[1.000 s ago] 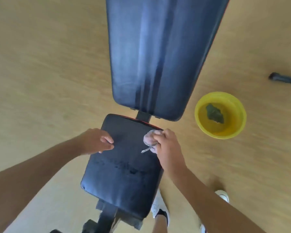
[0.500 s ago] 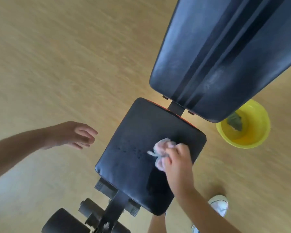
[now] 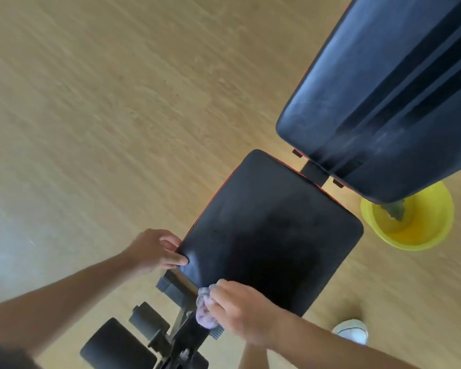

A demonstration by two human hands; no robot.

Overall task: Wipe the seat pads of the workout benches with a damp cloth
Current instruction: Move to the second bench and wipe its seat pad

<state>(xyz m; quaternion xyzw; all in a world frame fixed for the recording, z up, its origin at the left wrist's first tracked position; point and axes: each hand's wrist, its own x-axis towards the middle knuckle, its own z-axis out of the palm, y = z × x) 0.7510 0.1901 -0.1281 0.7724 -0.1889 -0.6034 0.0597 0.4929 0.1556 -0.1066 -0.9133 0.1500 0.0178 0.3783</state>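
Change: the right hand has slid the cloth from mid-pad down to the near edge; the left hand, off to the side before, now touches the pad's near-left corner
Seat pad: black, red-trimmed; just below the tilted back pad
Right grip: fingers closed around the bunched pale cloth, pressed at the pad's near edge
Left grip: thumb on top of the corner, fingers curled at its side; holding the pad
Yellow basin: on the wooden floor, partly behind the back pad; a dark rag inside
Foam rollers: below the seat
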